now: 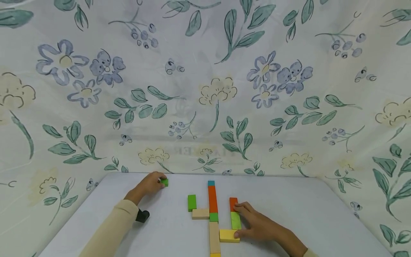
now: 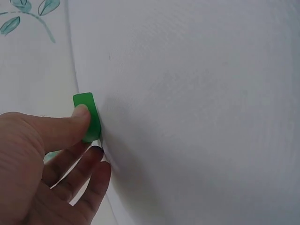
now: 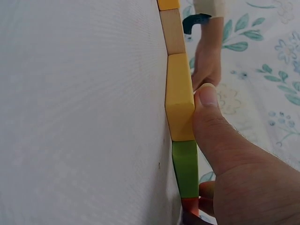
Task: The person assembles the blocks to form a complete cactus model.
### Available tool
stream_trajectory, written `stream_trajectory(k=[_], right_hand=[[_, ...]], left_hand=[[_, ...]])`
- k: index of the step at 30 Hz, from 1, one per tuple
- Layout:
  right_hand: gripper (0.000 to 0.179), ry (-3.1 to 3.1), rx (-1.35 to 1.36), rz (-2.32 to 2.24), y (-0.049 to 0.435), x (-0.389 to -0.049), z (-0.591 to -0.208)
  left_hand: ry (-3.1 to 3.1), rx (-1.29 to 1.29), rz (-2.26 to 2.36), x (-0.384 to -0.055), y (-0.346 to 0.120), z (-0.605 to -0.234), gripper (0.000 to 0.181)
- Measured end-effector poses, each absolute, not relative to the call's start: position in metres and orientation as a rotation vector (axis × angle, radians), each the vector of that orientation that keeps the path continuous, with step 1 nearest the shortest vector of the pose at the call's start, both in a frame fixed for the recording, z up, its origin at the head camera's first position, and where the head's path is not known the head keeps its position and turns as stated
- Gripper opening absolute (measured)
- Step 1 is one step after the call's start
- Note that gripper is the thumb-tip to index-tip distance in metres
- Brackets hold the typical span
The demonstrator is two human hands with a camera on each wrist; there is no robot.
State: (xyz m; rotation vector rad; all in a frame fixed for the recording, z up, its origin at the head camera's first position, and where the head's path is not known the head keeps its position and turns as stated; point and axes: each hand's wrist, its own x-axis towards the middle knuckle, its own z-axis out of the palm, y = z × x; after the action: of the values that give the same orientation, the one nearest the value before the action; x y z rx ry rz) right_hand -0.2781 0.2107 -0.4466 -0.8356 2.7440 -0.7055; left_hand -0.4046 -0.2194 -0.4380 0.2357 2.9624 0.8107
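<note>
Near the far left part of the table, my left hand (image 1: pixel 150 185) pinches a small green block (image 2: pixel 94 117) between thumb and fingers, its other fingers loosely bent below. My right hand (image 1: pixel 258 225) rests over the right side of a block layout. Its thumb touches the outer end of a yellow block (image 1: pixel 228 235), while the fingertips are at a red block (image 1: pixel 233 204). Between these two lies a light green block (image 1: pixel 236 220). Seen from the right wrist, the yellow, light green and red blocks form one row, with the thumb laid along the yellow one.
The layout's middle column runs from a blue block (image 1: pixel 211 183) through a long orange-red block (image 1: pixel 213 199), a green cube (image 1: pixel 213 217) and a plain wood block (image 1: pixel 214 237). On its left sit a wood block (image 1: pixel 200 214) and a green block (image 1: pixel 192 202). Floral cloth (image 1: pixel 205 121) hangs behind the white table (image 1: pixel 289 200).
</note>
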Motion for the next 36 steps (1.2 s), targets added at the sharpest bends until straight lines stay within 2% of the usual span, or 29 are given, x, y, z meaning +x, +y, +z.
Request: stream_trajectory(k=[9, 19, 36], right_hand=[[0.091, 2.743, -0.854, -0.696, 0.212, -0.277, -0.447], [0.091, 2.749, -0.878, -0.704, 0.213, -0.278, -0.445], [0.091, 2.751, -0.865, -0.694, 0.211, -0.276, -0.444]], left_hand=[[2.966, 0.33, 0.904, -0.405, -0.219, -0.428, 0.031], [2.944, 0.439, 0.966, -0.396, -0.191, -0.402, 0.03], [2.876, 0.533, 1.043, -0.389, -0.156, -0.405, 0.027]])
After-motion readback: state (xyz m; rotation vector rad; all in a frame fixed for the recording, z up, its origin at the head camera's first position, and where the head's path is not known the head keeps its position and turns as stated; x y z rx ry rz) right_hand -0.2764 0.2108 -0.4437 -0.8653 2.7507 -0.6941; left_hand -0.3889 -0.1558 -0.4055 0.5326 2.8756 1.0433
